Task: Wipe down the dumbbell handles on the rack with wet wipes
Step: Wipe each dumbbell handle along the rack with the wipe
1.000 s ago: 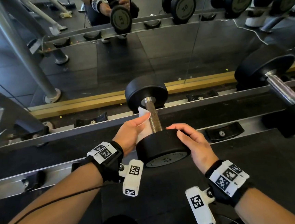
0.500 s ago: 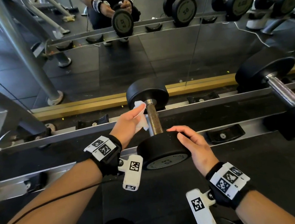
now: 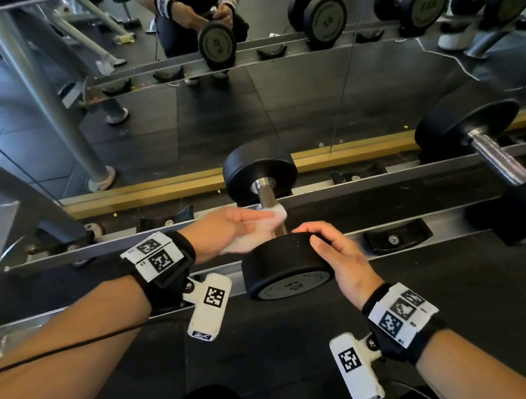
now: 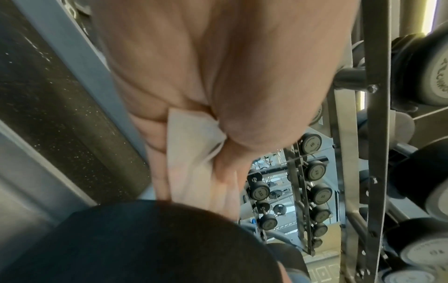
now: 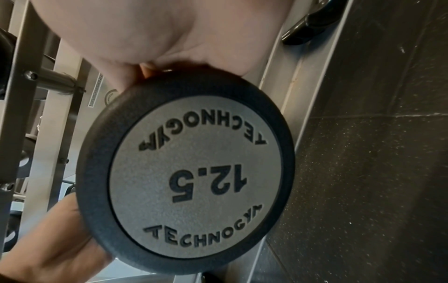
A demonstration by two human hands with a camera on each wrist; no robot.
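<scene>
step: mid-wipe, left hand (image 3: 226,226) held the wet wipe (image 3: 277,213) against the handle (image 3: 267,195), fingers wrapping
dumbbell (image 3: 285,265): on the rack (image 3: 443,164); right hand (image 3: 340,256) gripped near head
next: probably a stroke along the handle's bare far end

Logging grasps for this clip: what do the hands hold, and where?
Left hand holds the wet wipe against the handle; right hand grips the near dumbbell head's rim.

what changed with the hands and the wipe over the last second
The left hand slid the wet wipe back down the dumbbell handle, from up by the far weight head to the lower part near the near weight head, its fingers now laid across the bar. The right hand kept its hold on the near weight head, and the dumbbell stayed on the rack.
</scene>
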